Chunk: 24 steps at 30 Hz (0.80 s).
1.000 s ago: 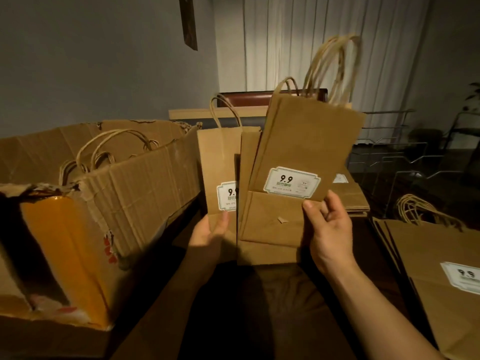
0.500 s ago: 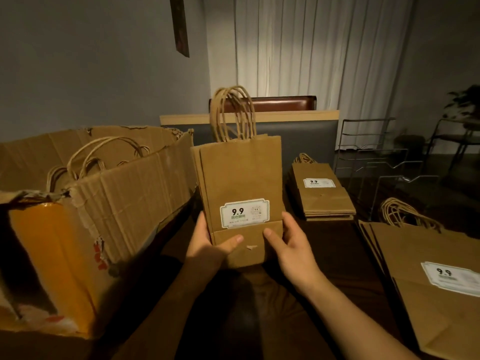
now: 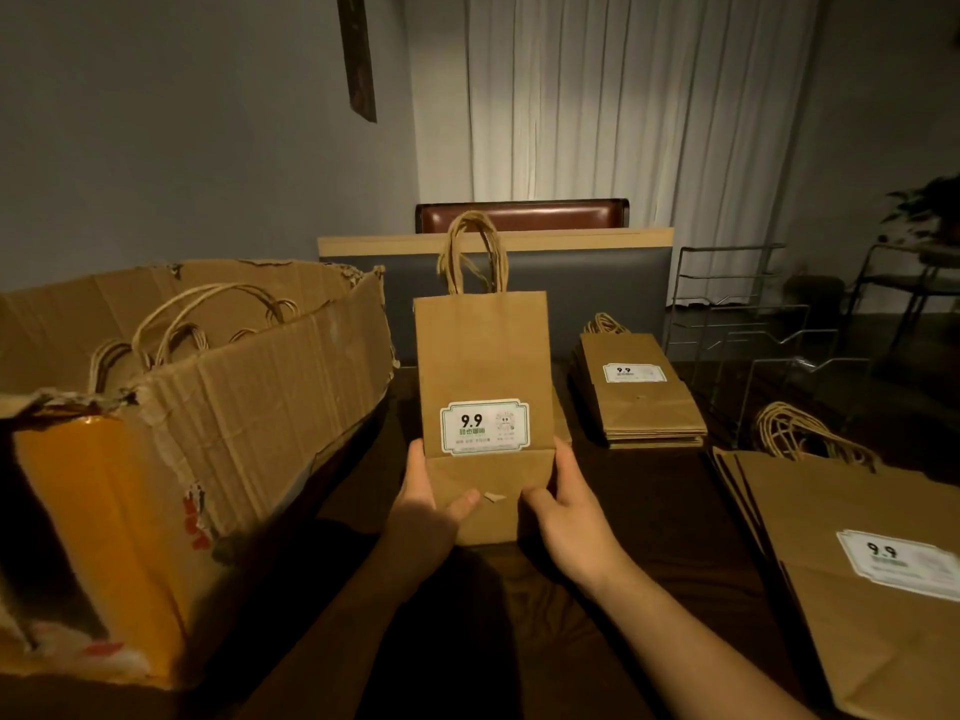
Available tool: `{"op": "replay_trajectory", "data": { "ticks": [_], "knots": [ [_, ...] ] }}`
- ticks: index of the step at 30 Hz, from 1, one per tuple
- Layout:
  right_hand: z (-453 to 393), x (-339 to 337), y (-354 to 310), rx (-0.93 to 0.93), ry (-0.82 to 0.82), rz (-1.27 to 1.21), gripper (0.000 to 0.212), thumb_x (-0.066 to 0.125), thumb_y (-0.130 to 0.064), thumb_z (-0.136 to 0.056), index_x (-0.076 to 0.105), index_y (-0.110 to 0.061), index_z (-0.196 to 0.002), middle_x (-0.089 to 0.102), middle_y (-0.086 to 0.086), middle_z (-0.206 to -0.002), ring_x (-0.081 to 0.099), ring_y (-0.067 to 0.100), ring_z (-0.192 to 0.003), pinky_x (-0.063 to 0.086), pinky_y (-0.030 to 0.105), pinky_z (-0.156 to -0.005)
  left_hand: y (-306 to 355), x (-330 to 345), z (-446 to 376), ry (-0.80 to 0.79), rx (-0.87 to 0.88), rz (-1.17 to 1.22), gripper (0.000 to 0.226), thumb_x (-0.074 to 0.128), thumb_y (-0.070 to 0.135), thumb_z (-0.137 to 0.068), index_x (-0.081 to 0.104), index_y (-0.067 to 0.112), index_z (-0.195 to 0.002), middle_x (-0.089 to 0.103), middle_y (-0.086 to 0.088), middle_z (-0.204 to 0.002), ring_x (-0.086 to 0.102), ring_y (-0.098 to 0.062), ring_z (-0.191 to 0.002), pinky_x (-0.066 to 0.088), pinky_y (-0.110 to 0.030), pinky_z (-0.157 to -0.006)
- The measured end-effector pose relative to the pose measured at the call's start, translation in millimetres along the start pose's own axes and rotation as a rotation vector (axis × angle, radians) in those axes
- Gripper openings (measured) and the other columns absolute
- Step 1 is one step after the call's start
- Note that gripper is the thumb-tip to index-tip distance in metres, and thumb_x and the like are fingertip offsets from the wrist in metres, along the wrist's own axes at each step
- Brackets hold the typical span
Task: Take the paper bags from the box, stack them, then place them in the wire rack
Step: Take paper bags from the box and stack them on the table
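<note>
White curtains (image 3: 597,96) hang behind a brown leather chair back (image 3: 522,215); a potted plant (image 3: 930,205) stands far right.

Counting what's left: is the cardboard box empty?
Not empty: the cardboard box has twine bag handles poking above its torn rim.

The room around me is dim. The brightest patch is the curtain (image 3: 613,96) at the upper middle, glowing pale. Warm light falls on the bags (image 3: 483,366) I hold and on my hands, left (image 3: 431,506) and right (image 3: 566,511). My forearms sink into shadow at the bottom. The right edge is murky; the wide lens bends the frame's edges, and detail looks soft.
</note>
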State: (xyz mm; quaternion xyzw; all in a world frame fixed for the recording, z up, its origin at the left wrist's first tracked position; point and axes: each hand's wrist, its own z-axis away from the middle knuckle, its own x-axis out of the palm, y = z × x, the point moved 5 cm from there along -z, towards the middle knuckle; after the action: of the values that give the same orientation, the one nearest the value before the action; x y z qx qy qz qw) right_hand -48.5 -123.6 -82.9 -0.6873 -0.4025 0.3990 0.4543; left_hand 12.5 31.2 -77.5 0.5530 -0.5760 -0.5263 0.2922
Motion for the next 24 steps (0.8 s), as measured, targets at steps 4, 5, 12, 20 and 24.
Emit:
{"op": "replay_trajectory", "data": {
  "ticks": [4, 5, 12, 20, 24],
  "knots": [
    [-16, -8, -18, -0.048, 0.145, 0.037, 0.062, 0.056, -0.001, -0.095, 0.037, -0.04, -0.138, 0.052, -0.029, -0.12, 0.046, -0.026, -0.107, 0.04, 0.002, -0.091, 6, 6, -28, -0.018, 0.007, -0.012, 0.076, 0.072, 0.005, -0.084, 0.032, 0.028, -0.144, 0.059, 0.008, -0.126, 0.056, -0.011, -0.118, 0.045, -0.041, -0.105],
    [-26, -12, -23, -0.068, 0.191, 0.072, 0.065, 0.057, -0.001, -0.094, 0.035, -0.036, -0.144, 0.05, -0.022, -0.127, 0.043, -0.019, -0.114, 0.037, 0.009, -0.101, 9, 9, -40, -0.008, 0.016, -0.012, 0.081, 0.072, 0.005, -0.084, 0.029, 0.032, -0.148, 0.058, 0.008, -0.13, 0.054, -0.011, -0.122, 0.044, -0.042, -0.106],
    [-103, -16, -22, -0.057, 0.28, 0.42, 0.063, 0.055, 0.001, -0.093, 0.037, -0.021, -0.149, 0.028, 0.002, -0.151, 0.036, 0.015, -0.137, 0.024, 0.018, -0.107, 21, 35, -112, 0.146, 0.033, -0.212, 0.079, 0.067, 0.01, -0.089, 0.025, 0.022, -0.154, 0.039, 0.001, -0.146, 0.039, -0.017, -0.134, 0.032, -0.029, -0.11],
    [-145, -9, 59, 0.227, 0.155, 0.827, 0.036, 0.052, -0.014, -0.093, 0.059, -0.017, -0.129, 0.049, 0.01, -0.138, 0.049, 0.028, -0.126, 0.046, 0.041, -0.104, -43, 68, -139, -0.123, 0.017, -0.747, 0.043, 0.05, 0.033, -0.095, 0.056, 0.022, -0.136, 0.047, 0.0, -0.147, 0.049, -0.021, -0.129, 0.039, -0.033, -0.107],
    [-149, -12, 56, 0.191, 0.192, 0.813, 0.039, 0.046, -0.023, -0.097, 0.055, -0.016, -0.135, 0.038, 0.011, -0.148, 0.043, 0.028, -0.133, 0.043, 0.04, -0.107, -44, 68, -146, -0.115, -0.024, -0.728, 0.052, 0.044, 0.043, -0.096, 0.044, 0.026, -0.145, 0.026, -0.004, -0.16, 0.038, -0.026, -0.139, 0.031, -0.034, -0.113]
  ]
}}
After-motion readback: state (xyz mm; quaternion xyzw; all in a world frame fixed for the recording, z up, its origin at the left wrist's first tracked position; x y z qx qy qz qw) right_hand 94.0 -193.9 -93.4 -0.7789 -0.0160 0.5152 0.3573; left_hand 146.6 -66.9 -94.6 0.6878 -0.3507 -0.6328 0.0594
